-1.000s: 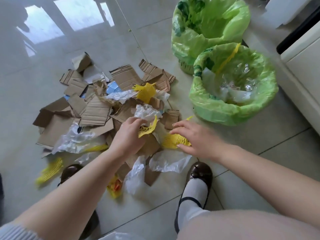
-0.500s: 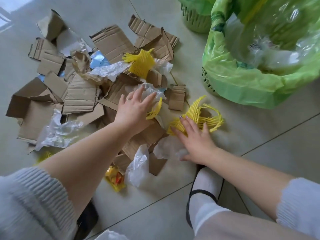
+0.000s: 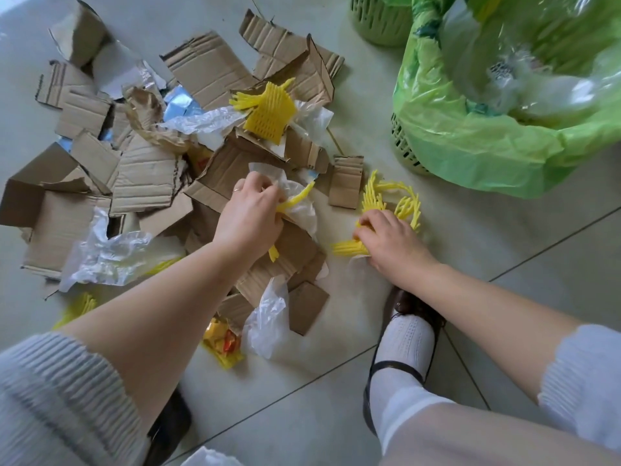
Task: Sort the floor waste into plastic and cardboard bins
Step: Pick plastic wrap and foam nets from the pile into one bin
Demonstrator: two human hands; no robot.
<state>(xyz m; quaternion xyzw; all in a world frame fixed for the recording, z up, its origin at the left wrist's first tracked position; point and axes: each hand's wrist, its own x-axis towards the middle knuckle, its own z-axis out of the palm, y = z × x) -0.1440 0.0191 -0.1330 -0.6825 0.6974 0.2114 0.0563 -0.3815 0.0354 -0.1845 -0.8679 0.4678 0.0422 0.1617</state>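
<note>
On pale floor tiles, we see scattered cardboard scraps. Our left hand pinches a yellow strip with white plastic; our right hand clutches yellow netting. Two green-lined bins occupy the right edge.

left hand at frame centre, fingers curled and pinching; right hand right of centre, fingers curled downward; both forearms extended from lower corners.
</note>
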